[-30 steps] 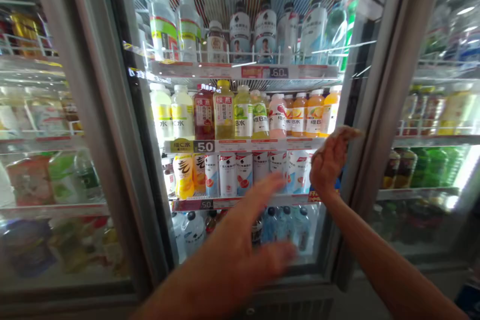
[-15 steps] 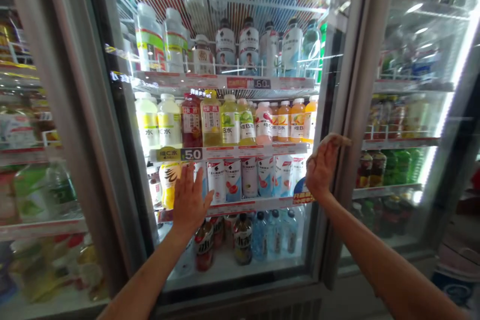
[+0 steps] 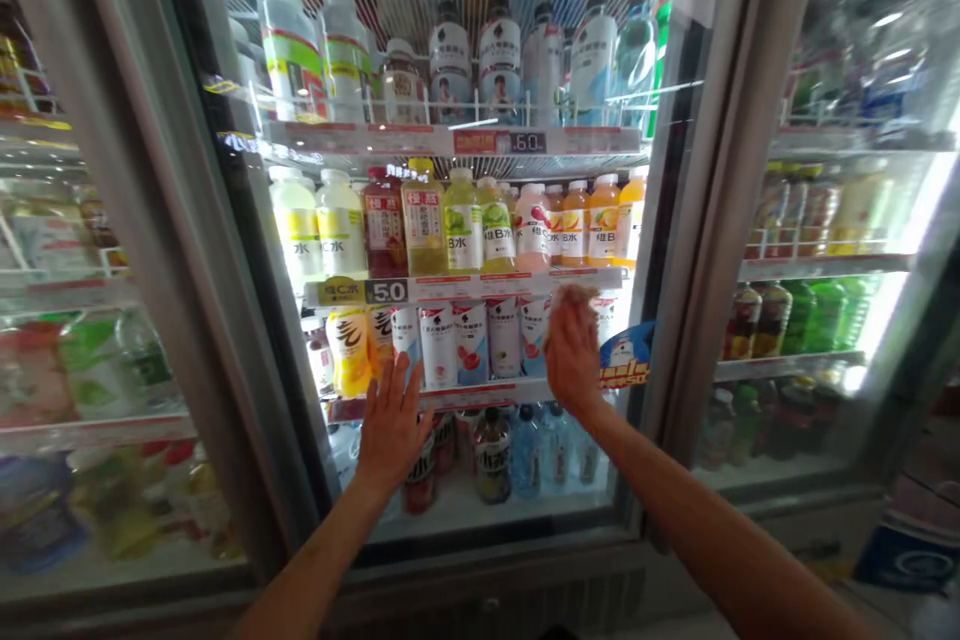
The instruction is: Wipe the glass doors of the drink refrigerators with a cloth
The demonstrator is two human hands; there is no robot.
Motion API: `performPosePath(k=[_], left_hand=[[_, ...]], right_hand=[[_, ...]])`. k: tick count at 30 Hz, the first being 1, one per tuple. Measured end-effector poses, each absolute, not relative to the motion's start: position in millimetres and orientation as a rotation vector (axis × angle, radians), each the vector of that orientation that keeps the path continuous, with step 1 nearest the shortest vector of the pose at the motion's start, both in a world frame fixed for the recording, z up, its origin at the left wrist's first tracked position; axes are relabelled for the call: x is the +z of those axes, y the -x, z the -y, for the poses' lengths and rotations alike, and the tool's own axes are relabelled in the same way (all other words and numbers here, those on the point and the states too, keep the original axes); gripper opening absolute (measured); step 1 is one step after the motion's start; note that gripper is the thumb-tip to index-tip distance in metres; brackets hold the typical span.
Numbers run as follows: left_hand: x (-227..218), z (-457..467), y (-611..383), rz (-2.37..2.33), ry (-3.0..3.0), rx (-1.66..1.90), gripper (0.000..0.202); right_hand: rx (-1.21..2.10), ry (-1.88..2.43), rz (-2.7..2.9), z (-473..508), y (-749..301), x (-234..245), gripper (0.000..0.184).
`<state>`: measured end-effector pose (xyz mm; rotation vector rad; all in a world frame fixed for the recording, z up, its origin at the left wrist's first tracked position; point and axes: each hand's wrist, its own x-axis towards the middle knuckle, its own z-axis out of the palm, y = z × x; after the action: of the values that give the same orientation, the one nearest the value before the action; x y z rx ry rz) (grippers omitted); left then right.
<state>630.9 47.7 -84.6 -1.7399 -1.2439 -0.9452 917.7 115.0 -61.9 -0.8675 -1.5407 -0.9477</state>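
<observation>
My left hand (image 3: 391, 425) lies flat, fingers spread, against the glass door (image 3: 517, 527) of a lit drinks fridge, in front of the lower shelves. To its right, my right hand (image 3: 574, 360) presses a pale cloth (image 3: 576, 296) to the same glass, its fingers over it. Most of the cloth is hidden or blurred. Just right of that hand, a blue and yellow sticker (image 3: 628, 356) shows on the door. Behind the glass are rows of bottles, among them a yellow bottle (image 3: 349, 350) near my left hand and white cartons (image 3: 437, 345) between the hands.
A metal door frame (image 3: 720, 190) runs up the right side, and another frame (image 3: 225, 250) stands at the left. More fridge shelves with bottles show on both sides. Price strips (image 3: 386, 291) line the shelf edges. A blue box (image 3: 907, 555) sits low at the right.
My right hand has moved left with the cloth, from beside the right door frame to the middle of the glass. The left hand stays flat, slightly lower and further right in view.
</observation>
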Motion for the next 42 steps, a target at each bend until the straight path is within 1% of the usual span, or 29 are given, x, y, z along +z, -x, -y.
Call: performPosePath(k=[3, 5, 7, 10, 12, 14, 16, 18, 20, 22, 24, 26, 30, 36, 38, 40, 42], left_hand=[[-83.6, -45.3, -628.2, 1.247, 1.753, -0.918, 0.064], [-84.6, -43.8, -624.0, 1.260, 1.783, -0.898, 0.063], [-87.4, -42.7, -619.3, 1.270, 1.807, -0.892, 0.062], [-93.5, -41.0, -612.3, 1.279, 1.776, -0.922, 0.064], [-96.5, -39.0, -605.8, 1.303, 1.722, -0.941, 0.064], [-97.6, -36.2, -596.1, 1.339, 1.688, -0.937, 0.064], [-96.8, -33.0, -583.4, 1.369, 1.675, -0.918, 0.065], [-95.2, -29.4, -569.8, 1.400, 1.660, -0.910, 0.066], [-94.2, -25.8, -558.3, 1.447, 1.646, -0.923, 0.065], [-95.0, -22.4, -549.9, 1.497, 1.629, -0.936, 0.065], [-97.8, -19.0, -543.1, 1.534, 1.600, -0.931, 0.065], [-101.6, -15.7, -535.8, 1.545, 1.582, -0.904, 0.065], [-105.2, -9.9, -518.8, 1.484, 1.621, -0.876, 0.067], [-92.9, -1.6, -513.8, 1.401, 1.596, -1.009, 0.065], [-87.4, 1.9, -514.6, 1.408, 1.580, -1.043, 0.065], [-83.0, 5.0, -513.3, 1.406, 1.569, -1.048, 0.065], [-79.8, 6.8, -510.4, 1.401, 1.569, -1.029, 0.065]], right_hand=[[-1.025, 0.598, 1.950, -99.3, -894.2, -111.2, 0.047], [-1.058, 0.452, 2.139, -90.8, -886.9, -128.4, 0.040], [-1.068, 0.455, 2.136, -90.4, -883.4, -114.5, 0.040], [-0.973, 0.705, 1.855, -102.0, -873.7, -65.5, 0.045], [-0.893, 0.804, 1.730, -107.5, -862.5, -50.3, 0.047], [-0.909, 0.700, 1.841, -106.5, -850.7, -60.8, 0.048], [-0.988, 0.440, 2.068, -102.1, -839.4, -82.5, 0.044], [-1.028, 0.226, 2.245, -98.2, -827.2, -92.2, 0.042], [-0.994, 0.237, 2.272, -97.5, -812.4, -79.7, 0.043], [-0.919, 0.407, 2.196, -99.7, -795.2, -56.5, 0.048], [-0.857, 0.507, 2.136, -100.6, -778.2, -43.4, 0.052], [-0.849, 0.416, 2.226, -97.6, -764.3, -50.7, 0.052], [-0.922, 0.079, 2.474, -88.4, -740.4, -79.1, 0.045], [-0.822, 0.311, 2.318, -84.8, -685.3, -49.1, 0.052], [-0.845, 0.249, 2.343, -82.3, -674.3, -64.0, 0.048], [-0.902, 0.087, 2.437, -80.6, -671.3, -89.1, 0.042], [-0.943, -0.039, 2.502, -81.6, -673.0, -102.0, 0.039]])
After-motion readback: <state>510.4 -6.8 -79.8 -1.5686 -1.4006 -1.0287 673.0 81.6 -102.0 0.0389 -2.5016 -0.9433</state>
